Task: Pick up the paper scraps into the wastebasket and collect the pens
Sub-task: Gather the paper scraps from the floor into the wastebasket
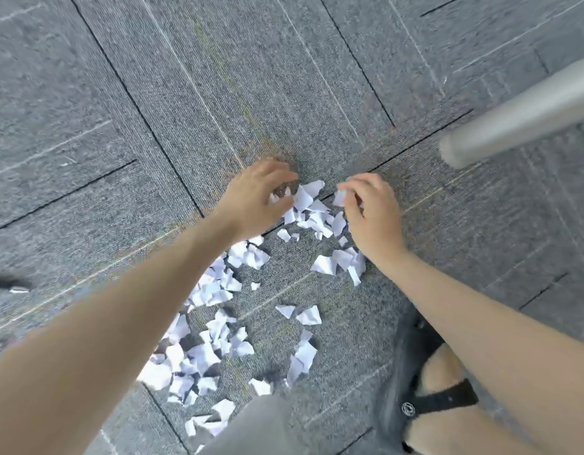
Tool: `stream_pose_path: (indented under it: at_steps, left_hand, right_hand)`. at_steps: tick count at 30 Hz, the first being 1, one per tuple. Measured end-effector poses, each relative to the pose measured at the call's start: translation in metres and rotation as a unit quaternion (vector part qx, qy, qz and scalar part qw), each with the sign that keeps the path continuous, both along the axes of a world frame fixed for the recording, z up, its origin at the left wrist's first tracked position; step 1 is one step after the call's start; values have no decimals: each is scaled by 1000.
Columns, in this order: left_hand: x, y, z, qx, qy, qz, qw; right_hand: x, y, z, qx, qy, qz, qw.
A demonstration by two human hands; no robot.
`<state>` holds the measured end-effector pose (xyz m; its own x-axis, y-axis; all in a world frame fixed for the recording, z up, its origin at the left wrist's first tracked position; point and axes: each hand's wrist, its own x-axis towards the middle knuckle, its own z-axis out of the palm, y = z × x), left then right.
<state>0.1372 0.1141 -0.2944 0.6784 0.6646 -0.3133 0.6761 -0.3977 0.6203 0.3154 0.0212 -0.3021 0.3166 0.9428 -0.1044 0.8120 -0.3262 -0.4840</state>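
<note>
1. The left hand (257,195), at the centre of the frame, has its fingers curled down onto the far edge of the scraps (308,208). A small white piece shows under the fingertips, so it seems to be pinching or raking paper, though blur keeps the grip from being certain.
2. The right hand (371,211), just right of centre, pinches a small scrap between thumb and fingers. The rest of the hand hovers over more pieces.
3. Between the two hands lies a tight cluster of torn white paper. Another cluster sits beside the right wrist.
4. Lower down, a long trail of scraps runs under the left forearm toward the bottom of the frame, with loose pieces scattered mid-frame.
5. All of it lies on the grey carpet floor (152,93).
6. A shoe (412,399) shows at lower right and a metal leg (520,116) at upper right.
7. No wastebasket is in view, and no pen can be made out. A blurred dark object at the left edge is too unclear to name.
8. Judgement: the task looks to be at an early stage. Gathering has only started at the far end, most of the paper is still on the floor, nothing is seen binned, and the pens are not yet collected.
</note>
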Motion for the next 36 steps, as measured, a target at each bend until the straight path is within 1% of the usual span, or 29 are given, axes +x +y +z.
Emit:
stream_pose_path:
  at_steps: [1,2,4,5,6,7,9,12,14,15,17,19,20,22,24,25,27,28,29,31,33,34,36]
  left_hand:
    - [-5,-10,2,0,6,-25,1000]
    - [-10,-21,5,-8,6,-41,999]
    - [-23,-40,12,-34,-17,-35,999]
    - [-32,-49,16,-42,-44,-11,998]
    - [-41,-56,19,-38,-73,24,996]
    - [-51,-62,21,-25,-97,67,993]
    - [-68,-69,19,4,-119,168,979]
    - [-91,-73,12,20,-108,281,953]
    - [-105,-80,8,14,-89,320,943]
    - [-111,-86,8,9,-82,331,940]
    - [-120,-96,7,0,-65,344,937]
    - [-123,-103,4,-2,-48,350,936]
    - [-123,-105,1,-5,-38,349,937]
    - [-119,-102,-6,-11,-4,329,944]
    - [-115,-98,-8,-3,23,295,955]
    - [-115,-97,-8,6,22,260,965]
    - [-116,-100,-2,19,10,156,988]
    - [-116,-103,1,21,-1,118,993]
    - [-116,-105,4,16,-20,109,994]
    - [-111,-95,12,11,-69,164,984]
    - [-98,-74,14,23,-89,226,970]
    - [-90,-62,12,29,-81,230,969]
    - [-74,-46,6,32,-29,195,980]
  right_hand:
    - [-9,-12,4,26,23,-11,999]
    - [-14,-18,6,56,34,-45,997]
    - [-11,-18,3,89,24,-178,980]
    - [-7,-16,2,74,16,-250,965]
    - [-6,-16,-1,39,10,-299,953]
    - [-9,-20,-5,0,1,-312,950]
    - [-31,-34,-11,-41,-10,-261,964]
    - [-86,-69,-7,-54,25,-133,989]
    - [-109,-88,0,-41,65,-57,995]
    - [-110,-88,4,-23,73,-39,996]
    - [-95,-67,6,20,54,-50,997]
    - [-68,-33,2,36,30,-92,995]
    - [-55,-17,-1,21,21,-99,995]
    - [-43,3,-8,-31,-9,-80,996]
    - [-52,4,-11,-52,-22,-43,997]
    - [-62,-3,-10,-51,-15,-13,998]
    - [-88,-28,-6,-47,7,79,996]
    - [-98,-42,-3,-42,13,115,992]
    - [-105,-51,-1,-28,12,131,991]
    - [-108,-47,3,16,3,117,993]
    - [-102,-19,4,38,4,100,994]
    - [-97,-3,4,36,7,99,994]
    - [-88,24,1,-5,4,121,993]
